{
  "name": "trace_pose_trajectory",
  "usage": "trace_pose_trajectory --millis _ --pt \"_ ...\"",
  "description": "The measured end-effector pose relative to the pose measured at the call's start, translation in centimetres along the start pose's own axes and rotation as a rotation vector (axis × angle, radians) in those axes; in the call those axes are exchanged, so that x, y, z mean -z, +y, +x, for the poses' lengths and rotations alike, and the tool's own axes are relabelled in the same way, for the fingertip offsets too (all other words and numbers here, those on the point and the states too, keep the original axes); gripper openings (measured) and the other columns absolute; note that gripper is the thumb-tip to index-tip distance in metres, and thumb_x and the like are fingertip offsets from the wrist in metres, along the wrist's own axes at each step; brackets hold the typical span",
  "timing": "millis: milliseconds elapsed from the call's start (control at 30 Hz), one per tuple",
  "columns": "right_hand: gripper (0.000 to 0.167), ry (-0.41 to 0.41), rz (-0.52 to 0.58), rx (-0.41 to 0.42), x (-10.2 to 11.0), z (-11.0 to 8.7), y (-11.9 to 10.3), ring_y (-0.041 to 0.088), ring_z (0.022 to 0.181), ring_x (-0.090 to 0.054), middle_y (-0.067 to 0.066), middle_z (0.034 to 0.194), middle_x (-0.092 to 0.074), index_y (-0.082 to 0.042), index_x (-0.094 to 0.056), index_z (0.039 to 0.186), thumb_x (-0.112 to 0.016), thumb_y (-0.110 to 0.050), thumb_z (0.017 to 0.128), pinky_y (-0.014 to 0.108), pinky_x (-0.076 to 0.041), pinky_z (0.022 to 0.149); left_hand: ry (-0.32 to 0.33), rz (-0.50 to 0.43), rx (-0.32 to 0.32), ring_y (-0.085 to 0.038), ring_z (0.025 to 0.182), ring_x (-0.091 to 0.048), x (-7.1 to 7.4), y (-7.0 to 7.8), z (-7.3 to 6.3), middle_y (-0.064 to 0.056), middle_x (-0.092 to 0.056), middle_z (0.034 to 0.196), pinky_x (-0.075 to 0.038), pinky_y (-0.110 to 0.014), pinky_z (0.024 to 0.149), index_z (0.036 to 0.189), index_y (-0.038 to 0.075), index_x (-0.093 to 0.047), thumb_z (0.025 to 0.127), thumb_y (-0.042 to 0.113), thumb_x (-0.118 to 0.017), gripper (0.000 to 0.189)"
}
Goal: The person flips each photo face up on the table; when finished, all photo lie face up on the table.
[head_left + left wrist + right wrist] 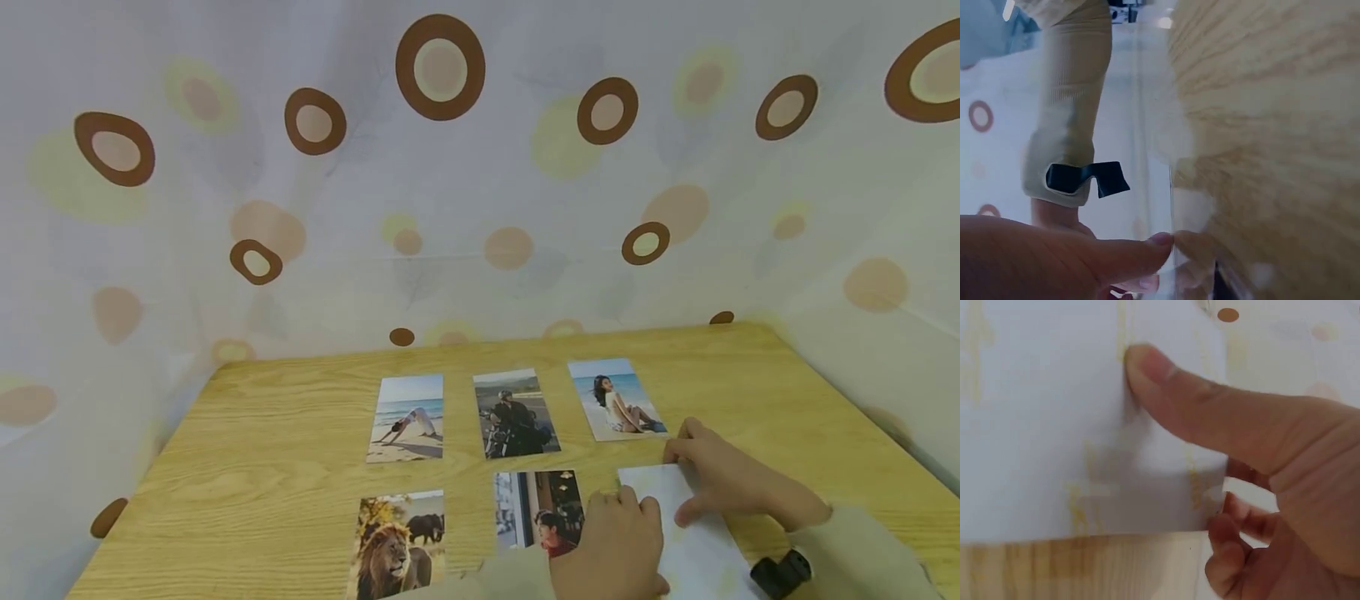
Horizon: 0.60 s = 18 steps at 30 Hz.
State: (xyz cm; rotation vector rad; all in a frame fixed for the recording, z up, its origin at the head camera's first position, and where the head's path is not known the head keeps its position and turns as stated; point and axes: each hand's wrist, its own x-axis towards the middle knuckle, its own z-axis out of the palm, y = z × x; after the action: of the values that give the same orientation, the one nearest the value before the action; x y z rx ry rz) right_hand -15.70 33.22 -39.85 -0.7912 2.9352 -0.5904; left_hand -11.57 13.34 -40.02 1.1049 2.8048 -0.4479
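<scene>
A white photo-sized sheet (pixel 693 542) with faint yellow marks lies at the front right, in line with the photo prints. My right hand (pixel 723 479) grips its upper right side; in the right wrist view the thumb (pixel 1154 369) presses on the white face while other fingers curl by the edge. At the sheet's left side is my left hand (pixel 618 537), fingers bent, thumb low beside it. In the left wrist view the left thumb (pixel 1141 253) meets a thin edge just above the wood. Left of that hand, a cafe photo (pixel 517 508) is partly covered.
Across the back of the wooden table (pixel 262 450) lie a beach yoga photo (pixel 411 417), a motorcycle photo (pixel 516 415) and a seated beach photo (pixel 617 400). A lion photo (pixel 397 546) lies at the front left. A spotted curtain (pixel 465 183) stands behind the table.
</scene>
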Motion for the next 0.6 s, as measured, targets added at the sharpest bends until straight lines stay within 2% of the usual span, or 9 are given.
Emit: trace_pose_trajectory --millis 67,133,233,333,433,467,533,567,600 --pt "0.048 0.057 0.012 0.031 0.1 -0.2 -0.5 0.004 0.078 -0.033 0.001 0.092 -0.035 -0.015 -0.062 0.095 -0.088 -0.038 0.061 0.019 -0.034 0.065 -0.004 0.019 0.069 -0.009 0.067 -0.051 0.1 0.3 -0.4 0.006 -0.052 0.087 -0.045 -0.024 0.063 0.115 0.029 -0.045 0.074 0.078 -0.057 0.066" --pt "0.044 0.105 0.052 0.070 0.1 -0.5 -0.8 0.003 0.075 -0.033 0.001 0.090 -0.033 -0.015 -0.060 0.094 -0.088 -0.030 0.064 0.019 -0.034 0.062 -0.008 -0.017 0.109 -0.010 0.065 -0.051 0.3 0.4 -0.7 0.005 -0.053 0.086 -0.046 -0.025 0.059 0.128 0.029 -0.038 0.074 0.077 -0.059 0.074" --pt "0.037 0.151 0.119 0.122 0.3 -1.1 -1.1 0.003 0.069 -0.035 -0.001 0.084 -0.036 -0.014 -0.058 0.095 -0.085 -0.020 0.070 0.018 -0.033 0.056 0.032 -0.218 0.107 -0.010 0.061 -0.051 0.7 0.2 -1.3 0.004 -0.051 0.100 -0.045 -0.022 0.053 0.146 0.030 -0.016 0.080 0.066 -0.064 0.089" --pt "0.033 0.148 0.217 0.155 0.5 -1.6 -1.5 0.001 0.061 -0.037 -0.004 0.072 -0.041 -0.016 -0.056 0.098 -0.080 -0.013 0.076 0.019 -0.034 0.051 0.091 -0.475 0.038 -0.007 0.050 -0.045 1.1 -0.4 -2.2 0.005 -0.045 0.104 -0.038 -0.019 0.043 0.148 0.027 -0.006 0.088 0.049 -0.065 0.087" --pt "0.029 0.105 0.356 0.185 1.0 -1.9 -1.9 0.004 0.055 -0.040 -0.004 0.068 -0.045 -0.014 -0.054 0.106 -0.071 -0.007 0.085 0.021 -0.037 0.048 0.165 -0.750 -0.078 -0.005 0.042 -0.041 1.3 -1.3 -3.2 0.006 -0.047 0.093 -0.036 -0.016 0.042 0.149 0.022 -0.006 0.094 0.037 -0.061 0.078" --pt "0.026 0.073 0.426 0.179 1.2 -2.0 -2.0 0.005 0.057 -0.045 -0.003 0.070 -0.049 -0.012 -0.053 0.110 -0.067 -0.006 0.089 0.021 -0.041 0.050 0.184 -0.852 -0.117 -0.002 0.046 -0.046 1.3 -1.7 -3.5 0.007 -0.049 0.094 -0.038 -0.014 0.044 0.149 0.020 -0.007 0.095 0.035 -0.060 0.077" --pt "0.019 0.006 0.572 0.171 1.9 -2.3 -2.0 0.012 0.063 -0.053 0.001 0.078 -0.054 -0.007 -0.050 0.116 -0.052 -0.003 0.098 0.024 -0.048 0.056 0.205 -1.075 -0.203 0.004 0.060 -0.055 1.3 -2.3 -3.8 0.006 -0.054 0.107 -0.043 -0.012 0.053 0.149 0.020 -0.007 0.096 0.031 -0.060 0.076" --pt "0.019 -0.029 0.639 0.161 2.3 -2.4 -1.9 0.014 0.068 -0.056 0.002 0.084 -0.057 -0.006 -0.049 0.119 -0.044 -0.003 0.101 0.027 -0.051 0.060 0.214 -1.172 -0.255 0.005 0.071 -0.059 1.3 -2.4 -3.9 0.005 -0.056 0.112 -0.045 -0.010 0.060 0.148 0.020 -0.006 0.095 0.029 -0.061 0.077" --pt "0.023 -0.061 0.700 0.146 2.7 -2.7 -1.8 0.015 0.076 -0.059 0.002 0.091 -0.058 -0.006 -0.047 0.123 -0.034 -0.003 0.104 0.029 -0.052 0.064 0.212 -1.254 -0.298 0.006 0.086 -0.060 1.3 -2.5 -4.0 0.004 -0.052 0.126 -0.046 -0.010 0.068 0.148 0.021 -0.006 0.095 0.028 -0.062 0.077"
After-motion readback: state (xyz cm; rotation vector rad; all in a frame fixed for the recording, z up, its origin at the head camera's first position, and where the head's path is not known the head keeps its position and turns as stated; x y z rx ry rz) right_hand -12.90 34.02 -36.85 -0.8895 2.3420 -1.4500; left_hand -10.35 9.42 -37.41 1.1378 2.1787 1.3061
